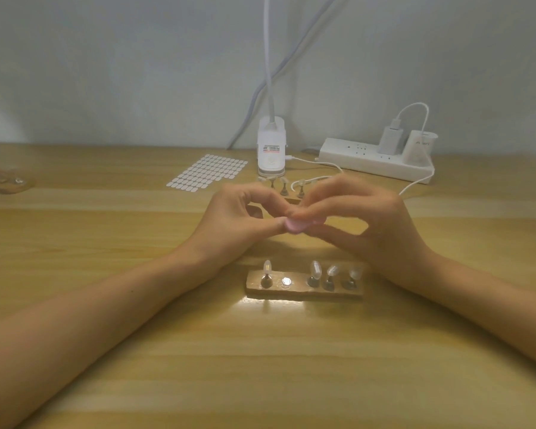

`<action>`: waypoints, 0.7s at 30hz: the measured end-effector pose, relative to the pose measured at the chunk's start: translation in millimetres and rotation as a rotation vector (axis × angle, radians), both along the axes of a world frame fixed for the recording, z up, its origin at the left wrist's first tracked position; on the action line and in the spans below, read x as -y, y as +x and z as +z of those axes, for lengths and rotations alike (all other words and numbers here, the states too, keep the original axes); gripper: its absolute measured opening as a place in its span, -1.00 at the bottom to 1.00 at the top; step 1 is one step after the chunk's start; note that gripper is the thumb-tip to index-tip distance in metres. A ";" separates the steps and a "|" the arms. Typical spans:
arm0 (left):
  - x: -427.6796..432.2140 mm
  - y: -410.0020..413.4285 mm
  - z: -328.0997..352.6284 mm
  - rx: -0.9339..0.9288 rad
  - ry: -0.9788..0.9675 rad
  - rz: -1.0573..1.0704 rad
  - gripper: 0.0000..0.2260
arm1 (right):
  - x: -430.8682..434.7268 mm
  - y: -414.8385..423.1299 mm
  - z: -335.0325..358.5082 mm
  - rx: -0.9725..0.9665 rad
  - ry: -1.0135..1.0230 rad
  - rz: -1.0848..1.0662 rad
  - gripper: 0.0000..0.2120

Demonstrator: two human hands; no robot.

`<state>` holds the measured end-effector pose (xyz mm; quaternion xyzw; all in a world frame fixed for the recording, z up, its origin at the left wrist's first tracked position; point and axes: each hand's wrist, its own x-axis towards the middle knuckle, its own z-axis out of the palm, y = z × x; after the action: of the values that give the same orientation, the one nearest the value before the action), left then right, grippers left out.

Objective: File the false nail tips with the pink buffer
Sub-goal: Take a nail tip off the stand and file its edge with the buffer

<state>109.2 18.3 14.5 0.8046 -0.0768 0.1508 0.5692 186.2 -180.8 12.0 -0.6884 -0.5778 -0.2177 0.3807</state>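
My right hand (pixel 362 221) pinches the pink buffer (pixel 297 226) above the middle of the table; only its rounded end shows between my fingers. My left hand (pixel 239 218) meets it from the left, thumb and fingers curled in against the buffer's end; any nail tip held there is hidden. Closer to me stands a wooden holder (pixel 304 291) carrying several clear false nail tips (pixel 316 269) on metal stands, with one bare magnet spot (pixel 287 281). A second holder with nail tips (pixel 283 184) sits behind my hands, partly hidden.
A clip lamp base (pixel 271 147) stands at the back centre, a sheet of adhesive tabs (pixel 208 171) to its left. A white power strip (pixel 375 157) with chargers and a cable lies back right. Another wooden item (pixel 3 181) sits at the far left edge.
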 end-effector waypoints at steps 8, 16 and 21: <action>-0.1 0.2 0.7 -0.035 -0.036 -0.035 -0.92 | 2.2 1.4 1.4 -0.008 0.031 -0.031 -0.81; -0.3 -0.5 0.3 -0.038 -0.043 -0.045 -0.93 | 4.2 0.0 3.9 -0.011 0.034 -0.050 -0.82; 0.2 -1.2 1.5 -0.037 -0.058 -0.041 -0.93 | -0.1 -3.3 2.2 0.028 0.005 0.006 -0.82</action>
<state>107.9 18.1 16.0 0.7888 -0.0787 0.1264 0.5964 182.9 -180.7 14.2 -0.6827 -0.5845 -0.2278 0.3748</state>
